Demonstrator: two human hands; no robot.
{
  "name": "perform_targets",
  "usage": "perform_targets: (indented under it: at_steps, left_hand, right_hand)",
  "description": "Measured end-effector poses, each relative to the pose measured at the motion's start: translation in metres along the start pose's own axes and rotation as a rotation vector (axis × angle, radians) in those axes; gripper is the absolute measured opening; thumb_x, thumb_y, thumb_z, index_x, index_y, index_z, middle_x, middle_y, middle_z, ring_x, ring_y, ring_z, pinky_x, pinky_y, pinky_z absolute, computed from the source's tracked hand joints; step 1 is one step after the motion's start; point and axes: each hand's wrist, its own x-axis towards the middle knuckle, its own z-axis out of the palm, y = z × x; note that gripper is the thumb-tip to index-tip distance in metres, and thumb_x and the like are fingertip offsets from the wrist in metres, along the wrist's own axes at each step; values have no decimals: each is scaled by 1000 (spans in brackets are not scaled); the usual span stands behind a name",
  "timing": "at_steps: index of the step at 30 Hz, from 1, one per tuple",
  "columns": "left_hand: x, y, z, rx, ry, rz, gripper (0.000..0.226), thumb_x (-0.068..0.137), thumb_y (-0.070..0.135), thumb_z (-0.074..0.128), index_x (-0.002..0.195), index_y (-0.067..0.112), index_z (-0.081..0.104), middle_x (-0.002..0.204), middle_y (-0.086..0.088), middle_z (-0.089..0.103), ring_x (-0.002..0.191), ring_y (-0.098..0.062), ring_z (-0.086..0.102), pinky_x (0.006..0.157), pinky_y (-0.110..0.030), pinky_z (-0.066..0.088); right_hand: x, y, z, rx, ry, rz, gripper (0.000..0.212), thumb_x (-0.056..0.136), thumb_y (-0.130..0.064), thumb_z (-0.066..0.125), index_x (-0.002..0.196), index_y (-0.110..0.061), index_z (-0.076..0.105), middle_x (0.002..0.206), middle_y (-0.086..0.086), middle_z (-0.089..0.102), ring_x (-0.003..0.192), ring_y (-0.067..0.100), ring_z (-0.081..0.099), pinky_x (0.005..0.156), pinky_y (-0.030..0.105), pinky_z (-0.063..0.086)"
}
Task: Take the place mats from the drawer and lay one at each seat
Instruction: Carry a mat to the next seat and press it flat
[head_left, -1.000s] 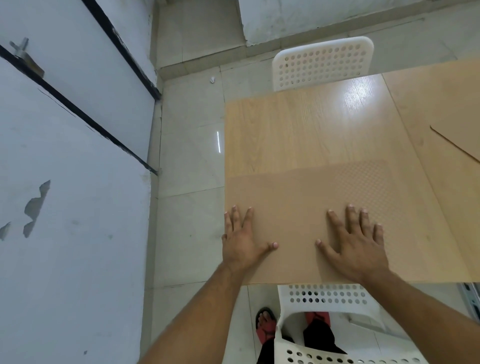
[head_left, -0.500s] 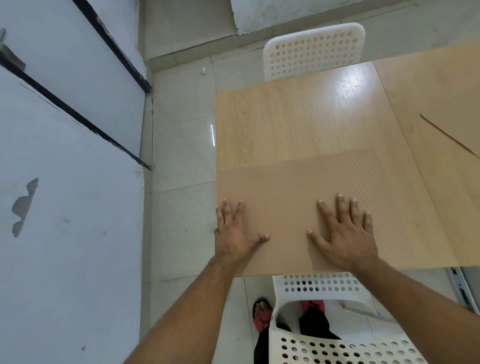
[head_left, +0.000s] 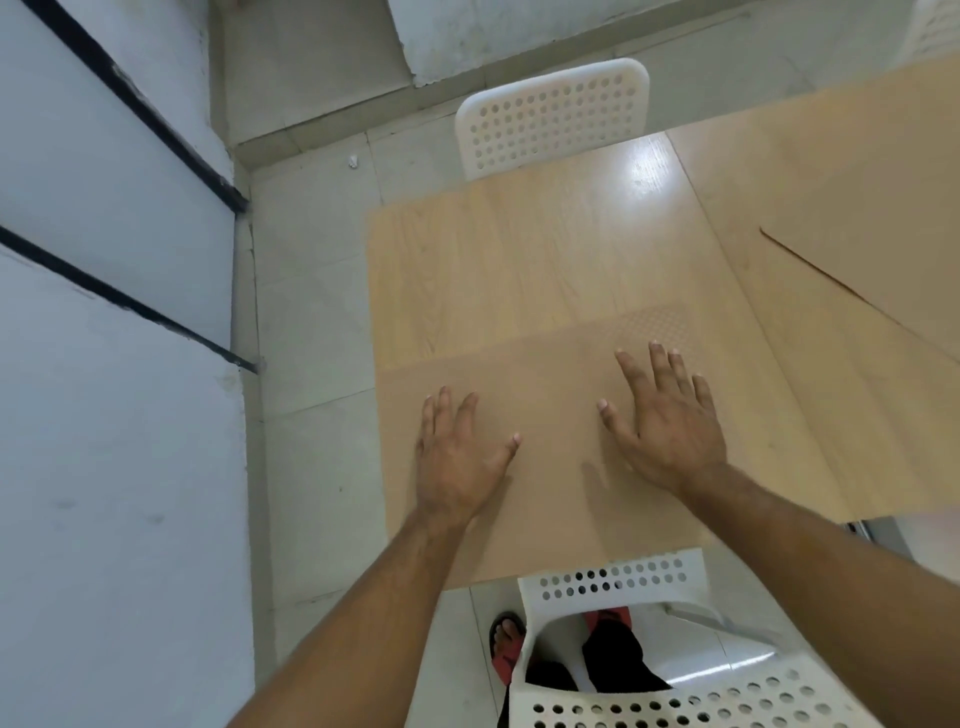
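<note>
A tan place mat (head_left: 550, 384) lies flat on the near end of the light wooden table (head_left: 498, 260), in front of the near white chair (head_left: 613, 577). My left hand (head_left: 460, 457) is spread palm down over the mat's left part. Over the mat's right part my right hand (head_left: 670, 421) is spread too, and its shadow falls apart from it on the mat. Neither hand holds anything. A second tan mat (head_left: 878, 228) lies on the table at the far right, partly cut off by the frame.
A second white perforated chair (head_left: 550, 119) stands at the table's far end. A white wall with black lines (head_left: 104, 260) runs along the left, with a strip of tiled floor (head_left: 311, 312) between it and the table. My feet in red sandals (head_left: 506, 649) show below.
Both hands stayed spread over the mat. The right hand has moved a little further up the mat and looks slightly raised. The camera view shifted.
</note>
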Motion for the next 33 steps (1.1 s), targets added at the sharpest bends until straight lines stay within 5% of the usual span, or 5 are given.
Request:
perform_targets:
  at_steps: [11,19,26,33]
  left_hand:
    - [52,129,74,7,30,243,55,92,47,45,145,29,42,162,-5,26,150,-26,16,112,-51,32]
    - [48,131,90,108,101,222,53,98,47,32,150,39,33,164,3,21,152,-21,14,112,-49,27]
    - [46,132,88,98,63,213,53,97,43,34,150,37,35,164,2,21,152,-22,12,111,-52,28]
    - [-23,118,97,74,-36,303,52,100,42,32,151,35,32,166,1,14,153,-18,6,116,-54,22]
  right_hand:
    - [78,38,8,-33,15,-43,68,99,-61,17,159,-29,13,168,12,5,155,28,0,124,48,1]
    - [64,44,23,-7,122,-71,62,101,-49,27,157,-23,27,165,16,19,154,30,12,124,47,6]
    - [-49,53,48,-41,148,-69,65,99,-44,35,155,-13,34,162,19,28,151,33,23,122,51,19]
    - [-50,53,52,-66,117,-81,65,99,-43,28,158,-15,25,165,15,19,154,28,13,123,49,13]
